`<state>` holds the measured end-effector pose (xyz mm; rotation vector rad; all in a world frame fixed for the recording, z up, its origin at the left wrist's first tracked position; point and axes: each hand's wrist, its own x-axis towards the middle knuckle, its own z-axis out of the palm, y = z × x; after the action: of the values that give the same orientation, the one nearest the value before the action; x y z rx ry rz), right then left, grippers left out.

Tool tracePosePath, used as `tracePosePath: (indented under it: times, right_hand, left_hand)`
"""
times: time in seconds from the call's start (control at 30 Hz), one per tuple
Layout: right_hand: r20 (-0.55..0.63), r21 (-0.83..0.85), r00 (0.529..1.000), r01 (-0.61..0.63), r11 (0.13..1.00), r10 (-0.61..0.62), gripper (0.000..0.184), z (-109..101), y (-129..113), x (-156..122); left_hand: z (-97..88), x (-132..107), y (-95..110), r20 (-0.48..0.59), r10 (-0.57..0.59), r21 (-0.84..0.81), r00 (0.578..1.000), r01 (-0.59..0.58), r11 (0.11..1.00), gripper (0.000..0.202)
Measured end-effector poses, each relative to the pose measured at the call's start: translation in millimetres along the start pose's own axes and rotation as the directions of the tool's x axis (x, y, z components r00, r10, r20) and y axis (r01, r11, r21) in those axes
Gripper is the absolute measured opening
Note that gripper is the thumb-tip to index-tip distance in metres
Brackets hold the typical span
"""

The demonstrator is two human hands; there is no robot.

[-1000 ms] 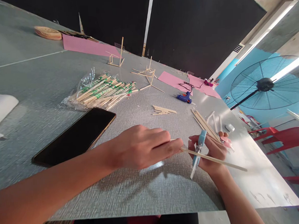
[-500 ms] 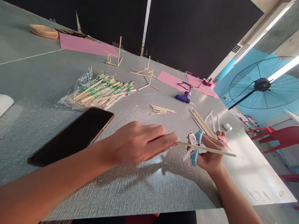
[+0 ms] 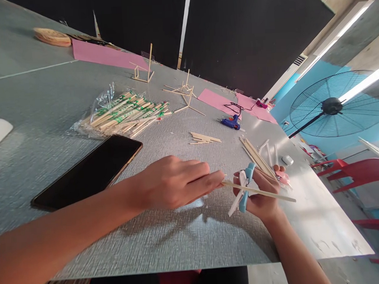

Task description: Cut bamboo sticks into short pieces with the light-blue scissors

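Observation:
My left hand (image 3: 175,181) is closed, pinching one end of a thin wooden stick (image 3: 271,193) between its fingertips. The stick slants to the right and passes across a small hand tool (image 3: 243,190) with light-blue and white parts; I cannot make out its exact kind. That tool sits in my right hand (image 3: 264,197), whose fingers curl around it above the table. Whether the stick touches the tool's jaws cannot be seen. Just beyond my right hand lies a bundle of long sticks (image 3: 255,155). Several short cut sticks (image 3: 205,137) lie ahead of my left hand.
On the grey table (image 3: 169,249) are a black phone (image 3: 89,172), a plastic bag of chopsticks (image 3: 124,113), and a blue glue gun (image 3: 231,122). Stick frames (image 3: 146,78) stand farther back near pink sheets (image 3: 108,55). A fan (image 3: 332,106) and red chairs (image 3: 362,173) are at right.
The blue and white tool has turned and shifted slightly left in my right hand. The stick's free end has dropped a little; my left hand keeps its pinch.

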<state>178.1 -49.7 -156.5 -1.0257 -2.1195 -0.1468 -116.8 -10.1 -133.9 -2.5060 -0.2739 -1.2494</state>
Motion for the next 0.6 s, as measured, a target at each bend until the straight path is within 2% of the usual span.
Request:
tracePosePath:
  times: [0.27,0.4,0.6]
  right_hand:
    - [0.017,0.051,1.000,-0.012,0.999,0.011,0.004,-4.0,-1.0,0.3]
    - [0.001,0.001,1.000,-0.019,1.000,0.019,0.013,-0.8,-0.2,-2.6]
    - [0.016,0.046,1.000,-0.012,0.999,0.011,0.005,-2.7,-1.9,0.3]
  left_hand:
    - [6.9,-7.1,-0.2,-0.059,-0.043,0.012,0.997,0.044,0.999,0.018]
    - [2.1,-1.6,1.8,-0.028,-0.011,-0.016,1.000,0.011,1.000,0.016]
    - [1.3,-0.9,-0.8,-0.026,-0.012,0.009,1.000,0.012,1.000,0.014]
